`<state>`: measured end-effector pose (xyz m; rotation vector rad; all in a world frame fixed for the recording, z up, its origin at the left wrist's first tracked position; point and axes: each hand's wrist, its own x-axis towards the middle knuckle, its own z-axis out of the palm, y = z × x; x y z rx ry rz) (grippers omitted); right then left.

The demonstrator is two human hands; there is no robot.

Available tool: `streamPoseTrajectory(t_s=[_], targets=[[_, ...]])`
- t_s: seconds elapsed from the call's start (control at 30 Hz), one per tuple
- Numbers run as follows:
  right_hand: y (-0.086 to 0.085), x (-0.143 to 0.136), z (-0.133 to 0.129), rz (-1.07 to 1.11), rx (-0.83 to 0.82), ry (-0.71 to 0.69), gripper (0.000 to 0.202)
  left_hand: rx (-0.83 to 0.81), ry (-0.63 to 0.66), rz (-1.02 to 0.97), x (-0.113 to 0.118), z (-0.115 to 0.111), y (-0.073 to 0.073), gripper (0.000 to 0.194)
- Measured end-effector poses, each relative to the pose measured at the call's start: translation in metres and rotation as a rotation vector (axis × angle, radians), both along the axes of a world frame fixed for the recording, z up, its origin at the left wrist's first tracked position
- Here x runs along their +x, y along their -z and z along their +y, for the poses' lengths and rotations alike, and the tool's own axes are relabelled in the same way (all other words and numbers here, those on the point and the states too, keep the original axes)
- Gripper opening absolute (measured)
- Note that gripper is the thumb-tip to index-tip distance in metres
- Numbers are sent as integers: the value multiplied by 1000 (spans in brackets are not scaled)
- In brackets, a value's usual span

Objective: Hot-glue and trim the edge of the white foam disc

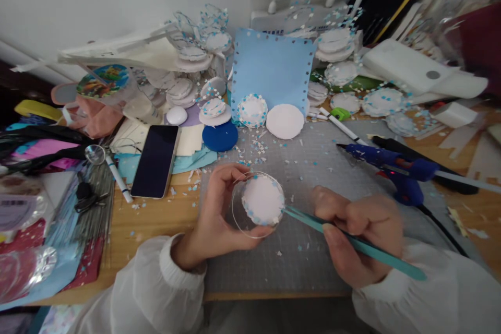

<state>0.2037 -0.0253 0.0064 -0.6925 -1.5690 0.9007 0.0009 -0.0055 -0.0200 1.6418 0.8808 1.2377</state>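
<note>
Left hand: we curl thumb and fingers around the rimmed white disc, above the mat. Right hand: we pinch teal tweezers, tips at its edge.

Pretty much both sleeved forearms are angled in from the near edge, with the left hand kinda cupped open, thumb and fingers curved into a C, and the right hand held up a bit off to the right, fingers curled, thumb pressed in.
</note>
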Motion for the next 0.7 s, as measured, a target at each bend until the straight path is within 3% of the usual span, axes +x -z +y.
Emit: streamPoseTrajectory(t_s=[0.7], targets=[[1, -6, -3, 93, -64, -2, 19, 28, -5, -40, 0, 0, 0, 70]])
